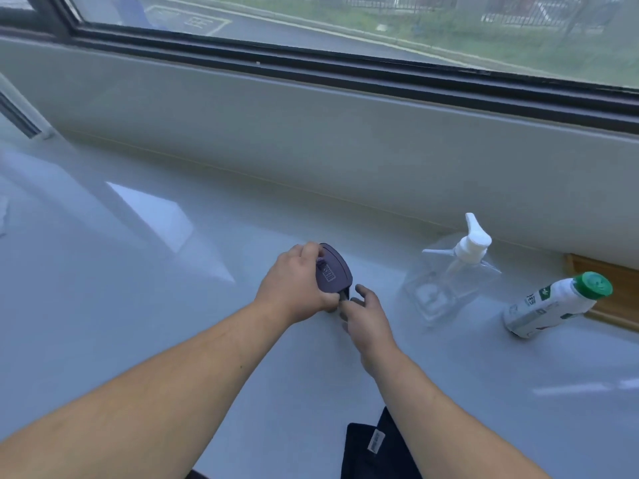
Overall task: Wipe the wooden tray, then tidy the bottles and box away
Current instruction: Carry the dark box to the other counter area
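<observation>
head view — looking down, close over counter (pixel 138 305)

Count, head view: two hands, left hand (pixel 294 285) and right hand (pixel 366 319). One purple container (pixel 333 271). One clear pump bottle (pixel 449 274). One white bottle with green cap (pixel 553 302). One wooden tray (pixel 612 295), partly in frame. One dark cloth (pixel 373 447). One tabletop (pixel 138 305).

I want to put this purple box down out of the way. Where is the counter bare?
Bare: the wide stretch left of the left hand, up to the wall. Crowded: the right, where the clear pump bottle, the white bottle with green cap and the wooden tray sit close.
</observation>
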`<state>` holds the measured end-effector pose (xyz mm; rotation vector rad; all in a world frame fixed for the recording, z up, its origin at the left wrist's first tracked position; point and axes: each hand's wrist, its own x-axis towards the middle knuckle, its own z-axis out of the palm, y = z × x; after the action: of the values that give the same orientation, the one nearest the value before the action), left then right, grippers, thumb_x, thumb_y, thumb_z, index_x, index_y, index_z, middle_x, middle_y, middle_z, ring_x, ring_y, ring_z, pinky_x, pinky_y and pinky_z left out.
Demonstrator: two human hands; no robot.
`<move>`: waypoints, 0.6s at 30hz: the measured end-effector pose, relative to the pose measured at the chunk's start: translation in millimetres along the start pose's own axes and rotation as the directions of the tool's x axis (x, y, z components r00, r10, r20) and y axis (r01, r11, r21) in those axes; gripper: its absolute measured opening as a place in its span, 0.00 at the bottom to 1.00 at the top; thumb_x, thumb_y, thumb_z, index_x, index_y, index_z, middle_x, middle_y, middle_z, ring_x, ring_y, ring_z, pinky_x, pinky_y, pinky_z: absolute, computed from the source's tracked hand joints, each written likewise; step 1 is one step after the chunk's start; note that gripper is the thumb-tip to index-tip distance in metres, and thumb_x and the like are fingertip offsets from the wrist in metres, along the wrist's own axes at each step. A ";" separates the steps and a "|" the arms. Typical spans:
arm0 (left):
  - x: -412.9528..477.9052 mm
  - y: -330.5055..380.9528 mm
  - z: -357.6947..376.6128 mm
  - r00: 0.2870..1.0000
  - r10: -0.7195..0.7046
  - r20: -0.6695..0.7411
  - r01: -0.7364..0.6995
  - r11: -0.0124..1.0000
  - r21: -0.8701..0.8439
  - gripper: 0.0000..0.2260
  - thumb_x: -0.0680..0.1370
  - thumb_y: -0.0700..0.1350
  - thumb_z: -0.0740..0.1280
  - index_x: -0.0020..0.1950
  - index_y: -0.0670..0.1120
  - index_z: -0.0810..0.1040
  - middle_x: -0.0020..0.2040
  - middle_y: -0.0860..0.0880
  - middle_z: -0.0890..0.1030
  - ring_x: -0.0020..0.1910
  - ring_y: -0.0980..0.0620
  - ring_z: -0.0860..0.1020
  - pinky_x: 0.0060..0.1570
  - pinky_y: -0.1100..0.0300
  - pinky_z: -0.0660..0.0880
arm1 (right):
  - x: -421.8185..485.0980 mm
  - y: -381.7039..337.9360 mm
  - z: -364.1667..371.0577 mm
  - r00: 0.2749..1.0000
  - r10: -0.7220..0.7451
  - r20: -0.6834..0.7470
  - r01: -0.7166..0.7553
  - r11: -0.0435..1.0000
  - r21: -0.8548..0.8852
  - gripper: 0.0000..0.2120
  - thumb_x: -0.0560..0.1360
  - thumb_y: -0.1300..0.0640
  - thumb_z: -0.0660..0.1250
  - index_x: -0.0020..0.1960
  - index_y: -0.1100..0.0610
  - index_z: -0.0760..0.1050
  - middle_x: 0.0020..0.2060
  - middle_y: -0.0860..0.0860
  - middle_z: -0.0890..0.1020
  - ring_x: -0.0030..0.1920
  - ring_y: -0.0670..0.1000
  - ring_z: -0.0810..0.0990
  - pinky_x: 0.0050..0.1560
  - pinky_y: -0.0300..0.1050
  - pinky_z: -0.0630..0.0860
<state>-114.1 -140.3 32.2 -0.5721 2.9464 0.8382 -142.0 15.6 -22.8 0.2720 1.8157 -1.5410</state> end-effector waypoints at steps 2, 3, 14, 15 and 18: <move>-14.0 -22.5 -17.7 0.999 -0.005 -0.036 0.005 1.000 -0.001 0.33 0.61 0.63 0.76 0.61 0.54 0.70 0.57 0.54 0.75 0.56 0.49 0.73 0.49 0.54 0.74 | -9.5 -4.3 26.4 0.999 0.029 0.040 -0.031 0.998 0.063 0.34 0.71 0.53 0.70 0.76 0.50 0.67 0.57 0.47 0.82 0.60 0.53 0.82 0.63 0.52 0.79; -22.2 -34.9 -27.2 0.999 -0.011 -0.053 0.011 1.000 0.002 0.33 0.61 0.64 0.76 0.61 0.55 0.70 0.57 0.55 0.75 0.55 0.49 0.72 0.48 0.55 0.73 | -16.2 -7.2 41.0 0.997 0.037 0.067 -0.043 0.995 0.091 0.32 0.68 0.52 0.71 0.73 0.51 0.71 0.51 0.47 0.84 0.58 0.54 0.83 0.61 0.50 0.79; -155.3 -215.0 -151.2 0.936 -0.261 -0.235 0.258 0.965 -0.045 0.34 0.57 0.63 0.75 0.60 0.58 0.69 0.55 0.58 0.74 0.54 0.52 0.71 0.44 0.54 0.74 | -105.9 -5.1 260.3 0.948 0.047 0.316 -0.055 0.998 0.016 0.09 0.66 0.52 0.64 0.44 0.52 0.80 0.42 0.49 0.89 0.49 0.52 0.88 0.66 0.55 0.78; -170.9 -234.0 -162.0 0.924 -0.292 -0.249 0.289 0.956 -0.048 0.35 0.57 0.62 0.75 0.61 0.58 0.69 0.55 0.58 0.73 0.55 0.52 0.71 0.44 0.54 0.73 | -113.8 -0.7 284.2 0.940 0.058 0.336 -0.060 0.998 -0.005 0.10 0.67 0.52 0.65 0.45 0.53 0.80 0.49 0.52 0.89 0.49 0.52 0.88 0.65 0.55 0.79; -222.7 -292.0 -193.0 0.879 -0.378 -0.291 0.374 0.924 -0.072 0.34 0.58 0.61 0.76 0.61 0.56 0.69 0.56 0.57 0.73 0.56 0.51 0.71 0.45 0.54 0.73 | -138.5 17.7 357.7 0.907 0.083 0.414 -0.063 0.996 -0.061 0.08 0.72 0.54 0.64 0.46 0.54 0.80 0.61 0.59 0.84 0.51 0.53 0.88 0.65 0.54 0.79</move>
<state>211.2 -393.7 77.4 -1.3330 2.9175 0.7841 105.4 -270.0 45.8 -0.0145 1.4827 -1.3780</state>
